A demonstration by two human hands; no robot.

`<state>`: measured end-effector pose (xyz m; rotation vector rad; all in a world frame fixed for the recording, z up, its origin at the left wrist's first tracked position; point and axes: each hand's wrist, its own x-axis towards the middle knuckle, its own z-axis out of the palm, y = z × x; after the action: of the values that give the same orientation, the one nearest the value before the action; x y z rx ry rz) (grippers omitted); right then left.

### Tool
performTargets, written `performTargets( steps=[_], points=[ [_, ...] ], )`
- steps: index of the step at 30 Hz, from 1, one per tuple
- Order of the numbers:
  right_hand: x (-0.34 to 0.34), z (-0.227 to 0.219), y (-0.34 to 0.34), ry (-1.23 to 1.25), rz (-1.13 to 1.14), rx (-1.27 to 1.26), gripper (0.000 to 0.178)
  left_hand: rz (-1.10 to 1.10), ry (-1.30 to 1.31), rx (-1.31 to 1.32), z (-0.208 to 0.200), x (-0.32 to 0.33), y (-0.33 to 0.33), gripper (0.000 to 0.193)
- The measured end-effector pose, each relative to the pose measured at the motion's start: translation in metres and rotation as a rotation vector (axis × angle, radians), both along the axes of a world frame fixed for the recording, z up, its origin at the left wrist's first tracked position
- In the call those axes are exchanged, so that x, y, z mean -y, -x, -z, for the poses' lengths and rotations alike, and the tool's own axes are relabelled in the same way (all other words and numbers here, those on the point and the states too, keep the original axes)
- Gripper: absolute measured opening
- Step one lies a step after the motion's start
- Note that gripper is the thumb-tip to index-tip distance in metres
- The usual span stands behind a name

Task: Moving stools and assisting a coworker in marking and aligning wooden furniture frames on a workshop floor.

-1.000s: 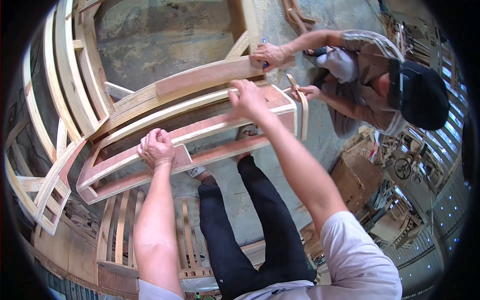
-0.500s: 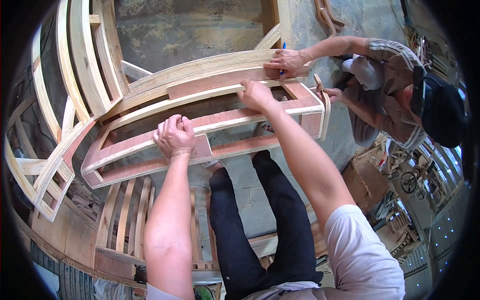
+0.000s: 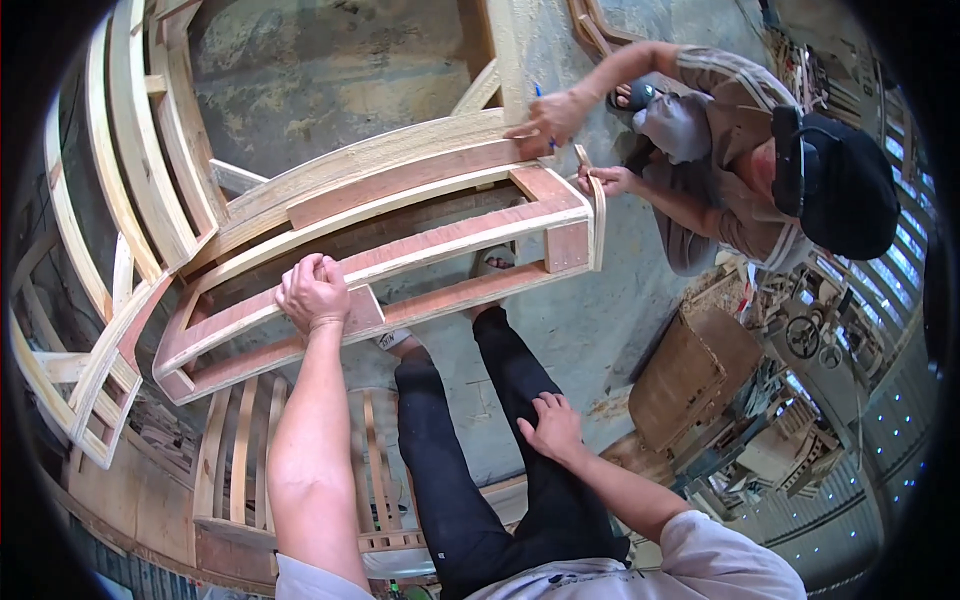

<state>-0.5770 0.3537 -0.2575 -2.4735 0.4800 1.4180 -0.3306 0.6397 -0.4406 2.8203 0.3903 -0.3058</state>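
Note:
My left hand (image 3: 313, 291) is closed over the near upper rail of a long, box-like wooden frame (image 3: 430, 251), its fingers curled round the edge. A short reddish wood block (image 3: 366, 309) is fixed between the rails just right of that hand. My right hand (image 3: 553, 426) lies on my right thigh, fingers spread, holding nothing. Along the far side of the frame stands a curved pale board (image 3: 370, 152) with a reddish strip (image 3: 400, 178) against it.
At the right a person crouches; their hand (image 3: 555, 120) with a blue pen (image 3: 538, 92) is at the strip's end. Their other hand (image 3: 610, 181) touches a curved wood piece (image 3: 597, 220) at the frame's end. Slatted wooden furniture (image 3: 150, 140) stands left; a slatted piece (image 3: 240, 455) is below.
My right hand has left the frame and come down onto my thigh. My left hand stays on the rail. The person's pen hand has shifted slightly off the strip's end.

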Motion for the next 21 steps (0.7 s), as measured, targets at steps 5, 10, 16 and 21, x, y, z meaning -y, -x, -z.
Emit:
performTargets(
  steps=[5,10,16,21],
  points=[
    [0.012,0.001,0.007,-0.055,0.133,0.003,0.039,0.034,-0.036,0.031,0.0,-0.001,0.002,0.018],
    [0.009,0.003,0.009,-0.056,0.083,0.019,0.037,0.008,-0.043,0.026,0.0,-0.005,0.002,0.017],
    [0.01,0.002,0.014,-0.057,0.077,0.039,0.035,0.026,-0.071,0.028,0.007,-0.011,0.005,0.015],
    [0.008,0.0,0.015,-0.042,0.087,-0.026,0.035,0.0,-0.008,0.015,0.003,-0.004,0.006,0.017]
  ],
)
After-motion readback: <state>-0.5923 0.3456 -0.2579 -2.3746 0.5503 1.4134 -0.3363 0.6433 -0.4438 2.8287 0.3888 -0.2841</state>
